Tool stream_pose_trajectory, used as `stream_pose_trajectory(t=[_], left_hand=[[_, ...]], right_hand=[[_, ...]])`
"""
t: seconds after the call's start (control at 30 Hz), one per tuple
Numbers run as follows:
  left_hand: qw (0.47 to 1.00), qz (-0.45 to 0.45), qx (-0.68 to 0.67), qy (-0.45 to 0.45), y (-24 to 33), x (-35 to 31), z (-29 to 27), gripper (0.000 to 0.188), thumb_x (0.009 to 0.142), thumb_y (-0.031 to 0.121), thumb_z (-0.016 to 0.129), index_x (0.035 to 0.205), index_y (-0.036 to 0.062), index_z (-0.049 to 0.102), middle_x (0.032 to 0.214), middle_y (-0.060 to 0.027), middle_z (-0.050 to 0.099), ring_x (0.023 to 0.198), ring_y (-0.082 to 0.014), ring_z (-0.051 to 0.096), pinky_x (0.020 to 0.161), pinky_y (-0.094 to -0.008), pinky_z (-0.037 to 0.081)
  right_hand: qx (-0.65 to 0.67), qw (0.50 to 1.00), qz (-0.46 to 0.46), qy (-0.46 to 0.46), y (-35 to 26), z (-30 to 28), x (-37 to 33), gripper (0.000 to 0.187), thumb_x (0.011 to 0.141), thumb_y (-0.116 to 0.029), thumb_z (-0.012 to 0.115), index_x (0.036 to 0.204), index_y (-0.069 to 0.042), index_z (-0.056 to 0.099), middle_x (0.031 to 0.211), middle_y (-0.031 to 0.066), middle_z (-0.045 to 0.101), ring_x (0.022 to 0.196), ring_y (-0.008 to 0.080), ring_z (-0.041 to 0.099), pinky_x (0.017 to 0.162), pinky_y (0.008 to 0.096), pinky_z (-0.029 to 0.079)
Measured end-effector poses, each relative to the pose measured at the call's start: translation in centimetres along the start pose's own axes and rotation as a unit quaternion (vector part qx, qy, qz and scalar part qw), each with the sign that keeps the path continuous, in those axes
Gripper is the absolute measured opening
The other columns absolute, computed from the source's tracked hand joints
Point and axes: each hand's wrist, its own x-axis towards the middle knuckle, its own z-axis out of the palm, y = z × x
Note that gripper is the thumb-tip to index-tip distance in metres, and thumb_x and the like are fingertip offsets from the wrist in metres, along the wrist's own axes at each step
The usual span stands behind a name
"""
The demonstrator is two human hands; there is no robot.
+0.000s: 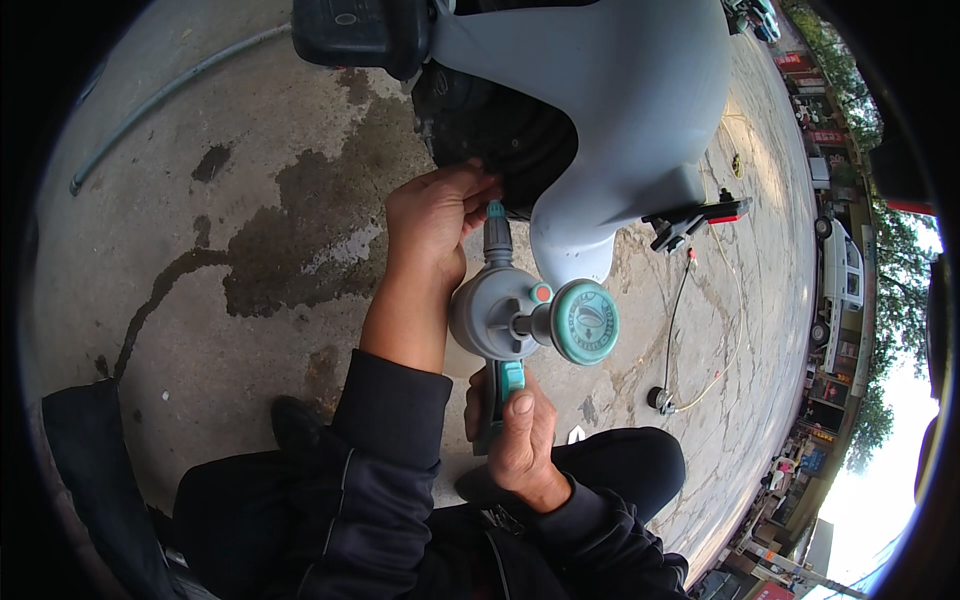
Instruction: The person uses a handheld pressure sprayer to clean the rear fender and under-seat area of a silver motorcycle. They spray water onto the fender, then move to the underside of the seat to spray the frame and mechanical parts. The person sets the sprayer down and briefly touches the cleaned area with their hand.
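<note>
My right hand [522, 440] is wrapped round the handle of the sprayer [490, 310] at centre, its bottle mostly hidden beneath. Past the nozzle [496, 235], shadow blurs the dark part [500, 130] where my left hand [432, 208] bends its fingers; I cannot tell if they pinch anything. A grey panel [640, 90] overhangs far right, a hose [170, 103] lies far left. My right thumb is uppermost.

found left hand [428, 213] extended well forward of right hand [523, 435], with fingers [475, 188] bent inward to the right and partly hidden at the tips. noted left forearm [405, 318] bare below pushed-back sleeve [388, 415]. recorded right hand curled in a grip, nearer the torso [480, 565], with thumb [517, 420] uppermost and dark cuff [585, 515] near the wrist [546, 488].
</note>
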Motion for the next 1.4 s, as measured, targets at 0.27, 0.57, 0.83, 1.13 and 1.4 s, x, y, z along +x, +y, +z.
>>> stream_pose_trajectory(t=[0.27, 0.57, 0.83, 1.13, 1.4], left_hand=[[0.997, 0.023, 0.072, -0.017, -0.1, 0.5, 0.2, 0.023, 0.090, 0.019, 0.080, 0.100, -0.0007, 0.074, 0.087, -0.0091, 0.074, 0.075, -0.0159, 0.069, 0.072, -0.0312, 0.053], [0.983, 0.040, 0.165, -0.064, 0.9, 1.1, -0.5, 0.015, 0.093, 0.007, 0.071, 0.104, -0.0036, 0.073, 0.085, -0.0068, 0.071, 0.072, -0.0130, 0.066, 0.068, -0.0287, 0.053], [0.974, 0.021, 0.198, -0.108, 1.4, 2.1, -0.9, 0.021, 0.097, 0.006, 0.067, 0.115, -0.0039, 0.068, 0.095, -0.0098, 0.073, 0.078, -0.0166, 0.071, 0.074, -0.0319, 0.059], [0.982, 0.015, 0.162, -0.095, 1.1, 2.4, -0.7, 0.016, 0.094, -0.001, 0.061, 0.105, -0.0088, 0.070, 0.080, -0.0118, 0.071, 0.068, -0.0168, 0.069, 0.063, -0.0311, 0.055], [0.984, 0.007, 0.150, -0.097, 1.2, 2.2, -0.9, 0.019, 0.095, 0.000, 0.066, 0.111, -0.0102, 0.071, 0.089, -0.0141, 0.074, 0.072, -0.0177, 0.071, 0.068, -0.0298, 0.058]], right_hand=[[-0.013, 1.000, 0.002, -0.005, -0.1, 0.1, 0.0, 0.076, 0.106, -0.069, 0.035, 0.111, 0.004, 0.057, 0.067, 0.0073, 0.061, 0.055, 0.0115, 0.053, 0.053, 0.0259, 0.040], [0.086, 0.995, 0.043, 0.026, -1.0, 2.2, -1.0, 0.069, 0.107, -0.064, 0.038, 0.114, 0.003, 0.056, 0.076, 0.0092, 0.061, 0.063, 0.0136, 0.056, 0.059, 0.0266, 0.043], [0.144, 0.979, 0.119, 0.084, -2.8, 5.2, -0.6, 0.073, 0.104, -0.069, 0.042, 0.119, 0.002, 0.054, 0.079, 0.0099, 0.057, 0.058, 0.0180, 0.054, 0.054, 0.0317, 0.047], [0.131, 0.980, 0.110, 0.105, -3.5, 6.4, -0.6, 0.069, 0.105, -0.067, 0.044, 0.122, -0.001, 0.054, 0.084, 0.0098, 0.058, 0.062, 0.0183, 0.055, 0.056, 0.0319, 0.048], [0.123, 0.978, 0.112, 0.122, -3.6, 6.8, -1.0, 0.070, 0.103, -0.070, 0.046, 0.121, -0.002, 0.056, 0.084, 0.0099, 0.059, 0.063, 0.0184, 0.056, 0.055, 0.0316, 0.048]])
